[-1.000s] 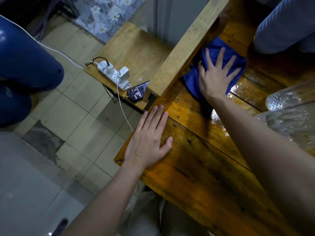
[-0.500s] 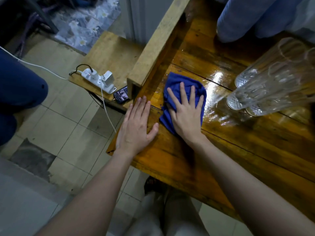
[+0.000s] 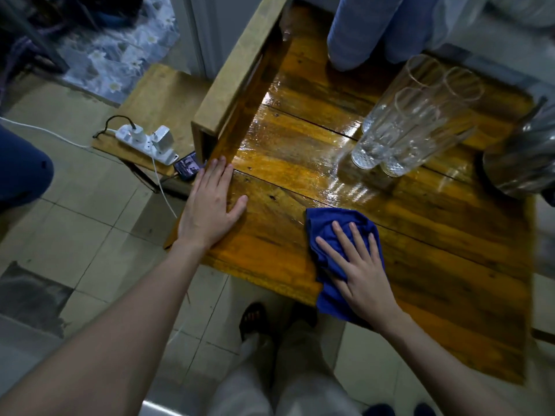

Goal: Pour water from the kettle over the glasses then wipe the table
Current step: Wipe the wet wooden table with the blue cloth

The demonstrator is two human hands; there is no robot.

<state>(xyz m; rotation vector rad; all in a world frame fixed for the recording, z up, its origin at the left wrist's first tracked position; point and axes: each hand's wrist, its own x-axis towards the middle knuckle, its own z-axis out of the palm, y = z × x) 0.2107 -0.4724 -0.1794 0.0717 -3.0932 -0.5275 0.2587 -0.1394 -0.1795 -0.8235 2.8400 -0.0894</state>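
Note:
The wooden table is wet and shiny across its middle. My right hand presses flat, fingers spread, on a blue cloth near the table's front edge; part of the cloth hangs over that edge. My left hand rests flat and empty on the table's left front corner. Three tall clear glasses stand clustered at the back right. A metal kettle sits at the right edge, partly cut off.
A raised wooden rail borders the table's left side. Beyond it a low wooden bench holds a white power strip and a phone. A person's blue sleeve rests at the table's far end. My feet stand below on tiled floor.
My right hand has dragged the blue cloth from the far left by the rail toward me, to the front edge. My left hand stayed on the corner. The kettle has come into view.

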